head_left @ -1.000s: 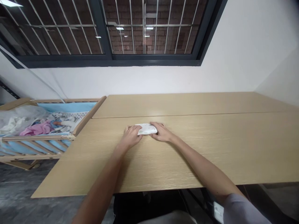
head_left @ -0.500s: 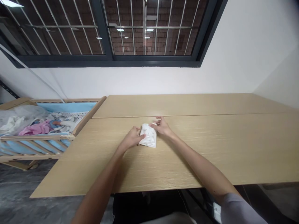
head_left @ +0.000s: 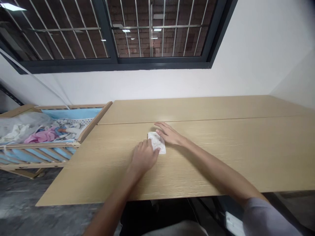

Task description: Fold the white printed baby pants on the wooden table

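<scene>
One wide table point(head_left: 221, 147): flat and pale, with fine wood-like grain and a faint sheen, spreading from the centre out to 3 o'clock.
Window point(head_left: 110, 42): straight-edged, dark-framed and barred, running from 10 to 1 o'clock.
Cot point(head_left: 94, 124): slatted wood with soft blue fabric inside, at 9 o'clock, just beside the table's left side.
Pink cloth point(head_left: 43, 135): soft and crumpled, lying inside the cot.
Left hand point(head_left: 145, 155): at 8 o'clock from a small white pad point(head_left: 157, 143), bent over its near left edge with the thumb on top; whether it pinches or merely presses, I cannot tell.
Right hand point(head_left: 169, 134): at 2 o'clock from the pad, fingers stretched out and thumb apart, over its far right edge; contact is unclear.
White pad: on the table, just towards 6 o'clock from centre, folded, roughly four-sided, soft-looking and faintly printed, perhaps a diaper. The step in hand seems to be steadying and smoothing it; the next move would call for light, even pressure, so it neither slides nor unfolds.
</scene>
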`<state>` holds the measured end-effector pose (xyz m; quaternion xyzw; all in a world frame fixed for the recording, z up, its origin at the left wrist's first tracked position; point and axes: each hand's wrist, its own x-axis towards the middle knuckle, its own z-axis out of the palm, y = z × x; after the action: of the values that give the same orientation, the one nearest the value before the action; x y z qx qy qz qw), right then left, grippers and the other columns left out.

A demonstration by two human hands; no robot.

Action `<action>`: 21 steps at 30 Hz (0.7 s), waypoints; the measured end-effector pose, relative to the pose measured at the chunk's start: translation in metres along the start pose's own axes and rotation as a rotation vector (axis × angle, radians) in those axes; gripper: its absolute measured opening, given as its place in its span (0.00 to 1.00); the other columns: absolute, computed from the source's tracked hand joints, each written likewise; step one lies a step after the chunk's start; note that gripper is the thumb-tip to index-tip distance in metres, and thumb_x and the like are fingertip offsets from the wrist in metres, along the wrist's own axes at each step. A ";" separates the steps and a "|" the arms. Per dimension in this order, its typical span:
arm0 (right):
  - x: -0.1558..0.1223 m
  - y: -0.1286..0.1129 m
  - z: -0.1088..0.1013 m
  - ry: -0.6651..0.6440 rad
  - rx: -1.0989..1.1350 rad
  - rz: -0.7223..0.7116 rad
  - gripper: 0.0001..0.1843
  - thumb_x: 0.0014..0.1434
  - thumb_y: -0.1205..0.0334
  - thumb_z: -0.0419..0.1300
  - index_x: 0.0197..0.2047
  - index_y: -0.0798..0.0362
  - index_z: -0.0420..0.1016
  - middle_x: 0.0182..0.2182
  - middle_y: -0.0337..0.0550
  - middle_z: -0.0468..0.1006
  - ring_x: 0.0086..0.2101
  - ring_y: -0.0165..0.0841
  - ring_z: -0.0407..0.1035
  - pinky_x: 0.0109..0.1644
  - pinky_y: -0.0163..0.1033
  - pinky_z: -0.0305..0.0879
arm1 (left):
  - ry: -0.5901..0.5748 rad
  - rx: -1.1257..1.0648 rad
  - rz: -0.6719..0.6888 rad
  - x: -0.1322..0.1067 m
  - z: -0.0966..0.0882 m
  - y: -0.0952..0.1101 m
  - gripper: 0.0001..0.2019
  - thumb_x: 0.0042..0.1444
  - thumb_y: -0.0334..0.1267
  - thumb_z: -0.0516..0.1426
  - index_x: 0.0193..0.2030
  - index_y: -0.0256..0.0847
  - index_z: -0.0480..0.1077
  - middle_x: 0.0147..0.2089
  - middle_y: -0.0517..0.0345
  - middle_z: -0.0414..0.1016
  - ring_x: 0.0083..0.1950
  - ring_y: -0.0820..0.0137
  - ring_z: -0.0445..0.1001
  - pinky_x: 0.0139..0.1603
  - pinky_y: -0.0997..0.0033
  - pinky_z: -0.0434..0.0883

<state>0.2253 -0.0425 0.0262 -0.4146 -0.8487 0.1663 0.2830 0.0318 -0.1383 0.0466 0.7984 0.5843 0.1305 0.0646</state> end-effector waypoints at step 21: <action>0.016 0.028 0.007 -0.362 -0.110 -0.210 0.28 0.73 0.51 0.48 0.74 0.42 0.55 0.73 0.36 0.52 0.72 0.35 0.45 0.76 0.49 0.40 | 0.037 0.082 0.085 -0.032 0.055 0.020 0.27 0.66 0.44 0.52 0.67 0.30 0.64 0.69 0.27 0.63 0.69 0.43 0.64 0.61 0.43 0.68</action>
<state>0.2307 -0.0133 0.0117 -0.3020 -0.9321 0.1609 0.1189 0.0570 -0.1727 -0.0056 0.8219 0.5558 0.1239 0.0153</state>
